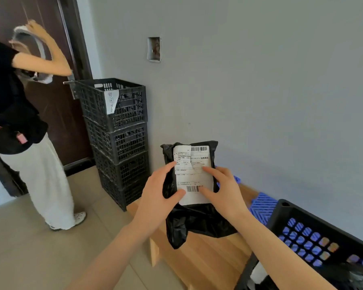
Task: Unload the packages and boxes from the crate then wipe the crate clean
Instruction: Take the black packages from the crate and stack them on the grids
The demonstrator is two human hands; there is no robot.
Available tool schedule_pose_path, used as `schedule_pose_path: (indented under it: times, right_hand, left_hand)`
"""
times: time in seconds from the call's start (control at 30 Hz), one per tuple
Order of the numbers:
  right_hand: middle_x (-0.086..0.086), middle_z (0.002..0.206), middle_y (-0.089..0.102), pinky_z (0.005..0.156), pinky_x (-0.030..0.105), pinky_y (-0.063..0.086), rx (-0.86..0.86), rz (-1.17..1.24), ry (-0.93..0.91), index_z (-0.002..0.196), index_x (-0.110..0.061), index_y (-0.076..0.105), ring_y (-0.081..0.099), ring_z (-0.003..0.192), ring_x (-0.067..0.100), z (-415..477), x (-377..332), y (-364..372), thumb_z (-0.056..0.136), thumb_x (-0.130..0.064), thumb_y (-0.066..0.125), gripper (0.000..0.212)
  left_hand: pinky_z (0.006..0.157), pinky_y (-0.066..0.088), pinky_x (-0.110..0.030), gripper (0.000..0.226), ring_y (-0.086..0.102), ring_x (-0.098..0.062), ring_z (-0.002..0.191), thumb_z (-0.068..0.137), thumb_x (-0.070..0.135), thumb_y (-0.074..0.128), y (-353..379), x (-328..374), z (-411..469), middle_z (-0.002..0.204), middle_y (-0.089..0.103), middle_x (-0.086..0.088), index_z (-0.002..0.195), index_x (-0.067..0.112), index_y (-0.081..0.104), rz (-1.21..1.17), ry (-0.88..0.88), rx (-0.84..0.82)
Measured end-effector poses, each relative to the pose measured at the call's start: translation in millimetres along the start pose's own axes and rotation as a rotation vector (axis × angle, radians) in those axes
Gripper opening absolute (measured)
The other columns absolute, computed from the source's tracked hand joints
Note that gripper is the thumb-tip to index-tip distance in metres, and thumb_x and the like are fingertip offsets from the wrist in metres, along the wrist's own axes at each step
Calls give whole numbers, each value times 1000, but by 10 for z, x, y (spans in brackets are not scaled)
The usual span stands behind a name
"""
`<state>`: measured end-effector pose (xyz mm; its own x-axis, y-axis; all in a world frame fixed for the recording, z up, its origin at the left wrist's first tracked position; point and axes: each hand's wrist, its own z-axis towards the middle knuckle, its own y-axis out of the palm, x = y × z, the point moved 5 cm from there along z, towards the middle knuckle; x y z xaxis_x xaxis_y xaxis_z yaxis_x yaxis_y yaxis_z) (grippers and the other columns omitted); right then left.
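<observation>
The black plastic package [197, 222] is held upright in the air over the left end of the wooden bench [208, 258], its lower flap hanging loose just above the bench top. A white shipping label [194, 174] with barcodes at top and bottom faces the camera; its upper left corner has peeled up.

Both hands are clamped on the package. The left hand [159, 197] grips its left side, forefinger on the label's upper edge and thumb near the lower barcode. The right hand [224, 191] grips the right side, forefinger and thumb lying on the label.

At the right end of the bench stands the black lattice crate [285, 214], with dark bags [354, 277] inside, too blurred to tell apart. A blue lattice piece [264, 206] lies at the back edge of the bench, just behind the crate.

On the floor [40, 258] beside the bench's left end, against the grey wall, is a stack of black crates [117, 139]; a handwritten paper note [112, 101] hangs on the topmost. Further left another person [19, 122], in a black top and white trousers, stands before a dark door [57, 114].
</observation>
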<state>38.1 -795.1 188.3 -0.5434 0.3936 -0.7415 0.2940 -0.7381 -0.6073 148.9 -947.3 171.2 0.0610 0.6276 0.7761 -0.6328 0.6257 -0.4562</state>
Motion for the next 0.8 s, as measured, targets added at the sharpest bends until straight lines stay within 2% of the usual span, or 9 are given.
schedule_pose_path:
  times: [0.07,0.17,0.27,0.37,0.5,0.6,0.67,0.73,0.8]
  right_hand:
    - [-4,134,37,100,14,32,-16,-11,15,139,-23,47,39,126,12,216,46,140,86,-18,69,57]
    - [-2,143,32,106,17,30,-51,-50,2,141,-22,45,33,133,11,562,128,324,87,-19,69,60]
    - [-3,148,28,110,23,33,-73,-59,22,144,-22,42,31,136,12,905,245,467,86,-18,69,63]
    - [-2,150,24,109,29,38,-81,-74,77,145,-20,39,30,136,13,1208,392,567,86,-17,69,66]
    - [-2,150,24,106,27,41,-78,-76,164,146,-19,37,32,134,12,1562,630,650,85,-16,69,68]
    - [-4,150,21,105,21,39,-85,-95,232,147,-21,35,32,132,9,1776,848,727,83,-18,71,73]
    - [-4,151,18,103,17,37,-77,-90,291,147,-21,34,32,132,9,1910,1007,801,82,-20,73,76]
    - [-3,152,17,97,11,34,-44,-72,363,147,-20,34,32,132,9,2034,1194,887,81,-20,73,77]
    - [-1,153,15,98,11,31,-7,-76,436,147,-20,33,29,136,11,2163,1400,978,81,-21,73,77]
  left_hand:
    - [107,27,-15,67,35,10,129,85,29,72,5,-176,213,138,43,27,138,47,37,32,24,-20]
    - [95,18,6,59,26,29,120,87,27,71,55,-447,553,131,41,29,134,45,42,71,54,-42]
    - [89,13,12,48,16,39,113,87,26,71,155,-736,940,133,39,23,131,33,54,86,47,-65]
    - [87,15,12,46,17,40,111,86,23,73,314,-955,1295,132,40,21,128,29,57,68,49,-94]
    - [87,19,11,50,23,34,114,83,27,76,552,-1203,1701,135,40,15,129,30,57,21,36,-157]
    - [88,21,9,58,30,14,122,80,32,78,777,-1410,1953,138,34,17,132,34,54,6,-2,-233]
    - [94,19,8,62,31,4,128,78,31,80,960,-1557,2141,140,32,16,134,31,54,-8,-17,-296]
    - [105,23,-4,63,34,-4,135,77,28,81,1150,-1710,2351,145,33,10,134,29,54,-15,-21,-369]
    - [108,26,-14,63,34,-7,136,77,25,82,1343,-1878,2558,145,30,11,133,30,54,-28,-23,-434]
